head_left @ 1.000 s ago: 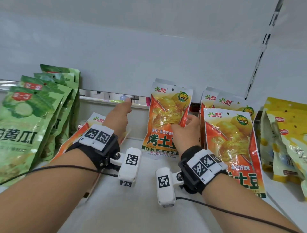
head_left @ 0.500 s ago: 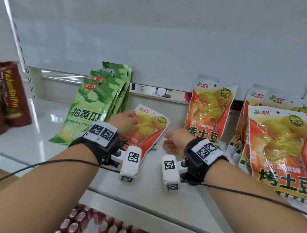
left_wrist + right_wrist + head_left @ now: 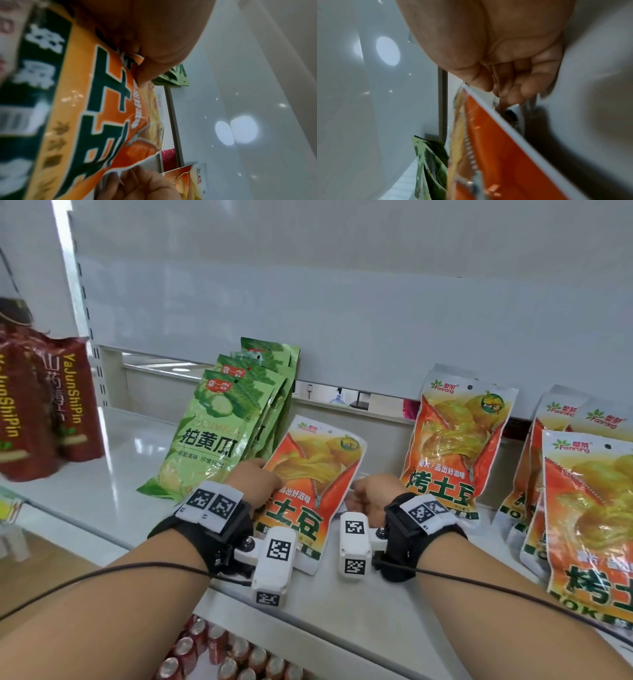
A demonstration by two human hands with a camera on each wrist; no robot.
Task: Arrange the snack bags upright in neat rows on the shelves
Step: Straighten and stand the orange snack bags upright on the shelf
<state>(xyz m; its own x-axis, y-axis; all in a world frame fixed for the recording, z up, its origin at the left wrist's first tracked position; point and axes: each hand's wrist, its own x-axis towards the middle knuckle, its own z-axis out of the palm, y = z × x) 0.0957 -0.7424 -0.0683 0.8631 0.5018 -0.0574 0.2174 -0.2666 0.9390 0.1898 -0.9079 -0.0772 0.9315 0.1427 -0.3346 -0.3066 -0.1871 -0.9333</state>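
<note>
From the head view, an orange potato-chip bag [image 3: 308, 484] lies tilted back on the white shelf [image 3: 102, 474], its long axis running from the shelf's front edge up and away toward the back wall, top leaning against the row of green cucumber bags [image 3: 219, 433]. The left hand [image 3: 255, 479] holds its left edge, the right hand [image 3: 371, 496] its right edge, so the bag sits between both grips, equally near each. An upright orange bag [image 3: 455, 446] stands just right of it, likely the row it should join. The left wrist view shows the thumb pinching the bag's edge [image 3: 120, 75]. The right wrist view shows curled fingers [image 3: 518, 86] closing on the opposite edge [image 3: 496, 135].
</note>
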